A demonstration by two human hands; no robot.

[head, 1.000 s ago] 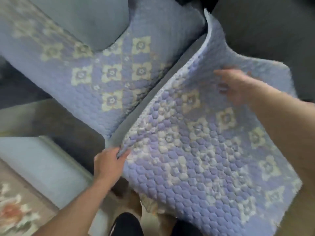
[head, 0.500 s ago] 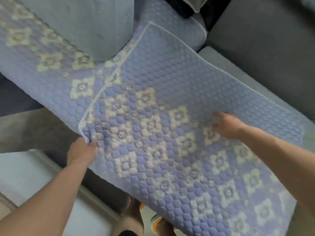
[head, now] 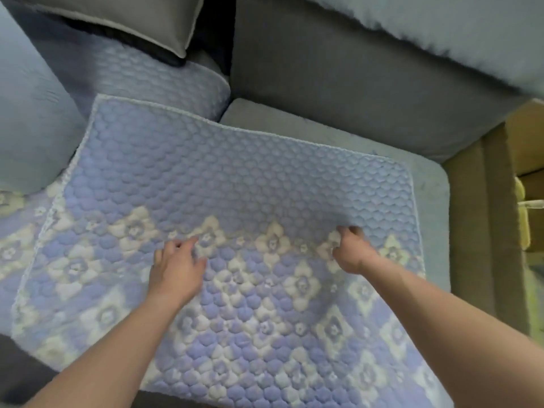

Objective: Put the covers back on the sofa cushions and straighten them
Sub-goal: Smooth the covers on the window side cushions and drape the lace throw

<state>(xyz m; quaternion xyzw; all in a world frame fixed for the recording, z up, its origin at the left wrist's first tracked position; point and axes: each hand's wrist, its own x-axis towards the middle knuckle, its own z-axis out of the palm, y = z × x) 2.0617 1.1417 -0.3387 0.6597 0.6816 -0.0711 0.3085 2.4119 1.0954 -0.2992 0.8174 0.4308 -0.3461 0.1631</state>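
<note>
Since 0.5 s ago cover [head: 235, 184] has dropped flat onto grey seat cushion [head: 432, 207], L hand [head: 176, 269] moved off its L edge to mid-panel. L hand lies open, fingers spread on quilt; R hand [head: 350, 248] curled, bunching fabric. Looks soft, light, floppy w/ some quilted body: best pulled by edges/corners, overlaps neighbouring cover [head: 17, 248] on L.

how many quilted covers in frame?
2: one cover under both hands on the right seat cushion; a second cover on the left seat, partly overlapped. More may be hidden.
</note>
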